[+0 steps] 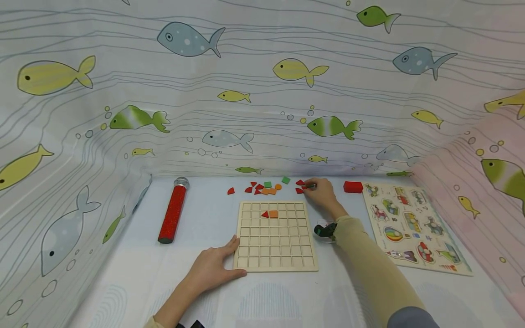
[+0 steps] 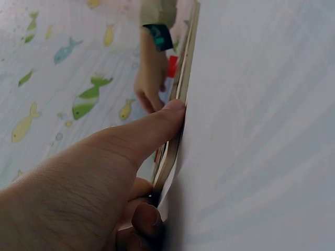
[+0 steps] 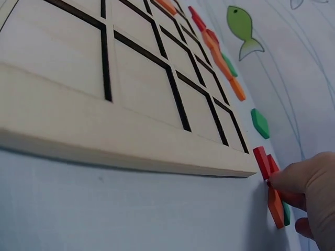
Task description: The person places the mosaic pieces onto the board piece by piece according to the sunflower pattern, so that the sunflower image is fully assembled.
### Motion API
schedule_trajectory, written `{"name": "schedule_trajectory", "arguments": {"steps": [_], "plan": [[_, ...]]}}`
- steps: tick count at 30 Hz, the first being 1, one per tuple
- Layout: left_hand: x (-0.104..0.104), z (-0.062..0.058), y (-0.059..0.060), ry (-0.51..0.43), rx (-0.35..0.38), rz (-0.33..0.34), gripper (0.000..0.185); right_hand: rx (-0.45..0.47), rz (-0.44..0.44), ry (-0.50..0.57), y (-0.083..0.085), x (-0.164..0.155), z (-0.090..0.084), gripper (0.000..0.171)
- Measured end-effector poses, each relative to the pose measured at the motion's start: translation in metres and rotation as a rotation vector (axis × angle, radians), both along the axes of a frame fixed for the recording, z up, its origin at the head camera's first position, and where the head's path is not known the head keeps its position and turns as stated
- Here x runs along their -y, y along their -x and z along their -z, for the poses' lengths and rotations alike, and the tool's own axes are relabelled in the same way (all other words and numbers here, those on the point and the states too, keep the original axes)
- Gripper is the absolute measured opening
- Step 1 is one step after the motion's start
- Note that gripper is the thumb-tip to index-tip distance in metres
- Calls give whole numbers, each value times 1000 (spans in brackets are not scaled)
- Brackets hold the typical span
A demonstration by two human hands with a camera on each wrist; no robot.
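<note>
A square wooden grid board [image 1: 275, 263] lies on the table, with a red wedge piece [image 1: 265, 214] and an orange square piece [image 1: 273, 214] in neighbouring cells. At its near left corner my left hand [image 1: 213, 269] holds the board, thumb along the near edge and fingers by the left edge. Beyond the far right corner, my right hand [image 1: 321, 193] pinches a small red piece [image 3: 274, 165] at its fingertips. Other red pieces [image 1: 300, 182] lie beside it. In the right wrist view, an orange piece [image 3: 275, 209] and a green piece [image 3: 286, 213] show under the fingers.
Red, orange and green pieces [image 1: 268, 184] lie scattered behind the board. A red microphone [image 1: 174, 214] is at the left. To the right are a red block [image 1: 353, 187] and a picture puzzle board [image 1: 414, 228]. A fish-patterned curtain [image 1: 262, 114] surrounds the table.
</note>
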State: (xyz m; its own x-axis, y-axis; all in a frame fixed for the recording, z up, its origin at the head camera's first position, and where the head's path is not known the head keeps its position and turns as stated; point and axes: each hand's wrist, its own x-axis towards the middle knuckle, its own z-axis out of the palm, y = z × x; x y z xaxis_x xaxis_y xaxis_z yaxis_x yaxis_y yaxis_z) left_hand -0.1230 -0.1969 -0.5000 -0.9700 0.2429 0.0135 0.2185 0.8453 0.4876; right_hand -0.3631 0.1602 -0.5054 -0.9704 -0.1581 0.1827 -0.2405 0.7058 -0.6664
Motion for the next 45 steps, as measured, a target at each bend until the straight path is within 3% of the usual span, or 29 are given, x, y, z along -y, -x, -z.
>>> {"name": "schedule_trajectory", "arguments": {"steps": [9, 20, 36, 45], "plan": [[0, -2, 0, 0, -6, 5, 95, -12, -40, -137, -3, 1, -7, 29], [-1, -2, -2, 4, -5, -10, 94, -42, -28, -150, -2, 2, 0, 27], [0, -1, -1, 4, -3, -2, 95, -46, -18, -116, 3, 4, 6, 26], [0, -2, -1, 7, 2, -1, 96, -104, -59, 41, -12, 9, -7, 22]]}}
